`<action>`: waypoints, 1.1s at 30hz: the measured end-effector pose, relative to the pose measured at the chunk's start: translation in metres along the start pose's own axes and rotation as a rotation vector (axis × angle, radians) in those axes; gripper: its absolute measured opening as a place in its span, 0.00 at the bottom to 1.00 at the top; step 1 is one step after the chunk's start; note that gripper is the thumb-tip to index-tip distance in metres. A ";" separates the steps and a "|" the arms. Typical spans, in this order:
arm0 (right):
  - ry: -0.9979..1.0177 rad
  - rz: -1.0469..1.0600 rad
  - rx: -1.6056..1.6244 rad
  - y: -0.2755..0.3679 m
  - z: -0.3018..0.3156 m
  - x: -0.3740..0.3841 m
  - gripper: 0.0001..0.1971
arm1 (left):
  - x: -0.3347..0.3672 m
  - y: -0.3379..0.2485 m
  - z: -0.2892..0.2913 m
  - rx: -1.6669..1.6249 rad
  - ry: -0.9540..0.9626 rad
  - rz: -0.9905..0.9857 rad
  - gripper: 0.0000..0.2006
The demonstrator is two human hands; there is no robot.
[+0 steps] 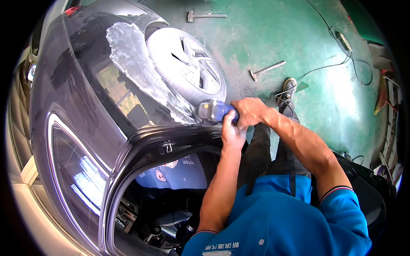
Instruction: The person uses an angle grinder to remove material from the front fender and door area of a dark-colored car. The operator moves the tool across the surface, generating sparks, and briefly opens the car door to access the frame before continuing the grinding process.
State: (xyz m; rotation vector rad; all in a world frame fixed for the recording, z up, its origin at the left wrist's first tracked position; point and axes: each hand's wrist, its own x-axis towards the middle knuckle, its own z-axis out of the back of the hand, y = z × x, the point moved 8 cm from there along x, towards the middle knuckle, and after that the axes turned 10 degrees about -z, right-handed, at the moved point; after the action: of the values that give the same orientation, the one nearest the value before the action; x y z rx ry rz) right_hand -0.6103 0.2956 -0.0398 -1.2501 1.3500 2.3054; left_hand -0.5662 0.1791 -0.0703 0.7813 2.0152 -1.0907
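Note:
Both of my hands are closed around a blue angle grinder (220, 110) with a grey head. My right hand (250, 111) grips the rear of its body, and my left hand (233, 133) holds it from below with the thumb along its side. The grinder's head is at the lower end of the wheel arch on a dark car's rear panel (92, 57), beside the open door frame. A long stripped, silvery patch (136, 62) follows the arch. The wheel (188, 62) is pale, as if covered or dusted. The grinder's disc is hidden from this angle.
Two hammers (208, 16) (268, 71) lie on the green floor (243, 38) past the wheel. A cord runs by my shoe (289, 87) to a power strip (344, 42) at far right. The open doorway (128, 192) shows a blue printed cover (181, 173) inside.

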 end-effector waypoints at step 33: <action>0.195 0.059 0.647 0.006 -0.017 0.048 0.24 | 0.021 -0.064 -0.005 0.455 -0.215 -0.283 0.21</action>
State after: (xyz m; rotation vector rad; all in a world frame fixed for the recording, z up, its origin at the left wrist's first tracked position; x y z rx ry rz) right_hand -0.6344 0.2672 -0.0755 -1.2257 1.9960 1.5775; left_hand -0.6290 0.1574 -0.0564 0.5727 1.7492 -1.7577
